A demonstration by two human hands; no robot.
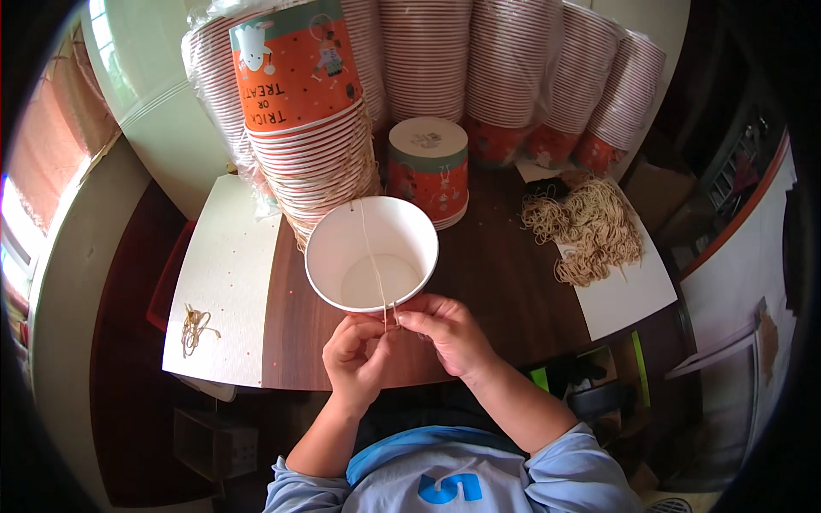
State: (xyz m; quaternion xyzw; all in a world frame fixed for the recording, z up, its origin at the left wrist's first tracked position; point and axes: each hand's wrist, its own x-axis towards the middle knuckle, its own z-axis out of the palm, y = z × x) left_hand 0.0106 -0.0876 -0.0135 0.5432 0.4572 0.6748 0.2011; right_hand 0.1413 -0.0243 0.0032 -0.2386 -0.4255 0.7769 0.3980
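A white-lined paper bucket (327,256) lies tipped toward me at the table's front, its mouth facing up. A thin beige string (369,245) runs from the far rim across the opening to the near rim. My left hand (357,352) pinches the string's end just below the near rim. Close beside it, my right hand (449,332) is also closed on the string at that rim, thumb against fingers. The fingertips nearly meet, and the exact hold on the string end is partly hidden.
Behind the bucket stands a tall stack of orange printed buckets (299,94) with strings hanging at its side. A shorter upside-down stack (428,171) is beside it. Several wrapped stacks (425,60) line the back. A string pile (594,227) lies right; a small string bundle (197,330) lies left.
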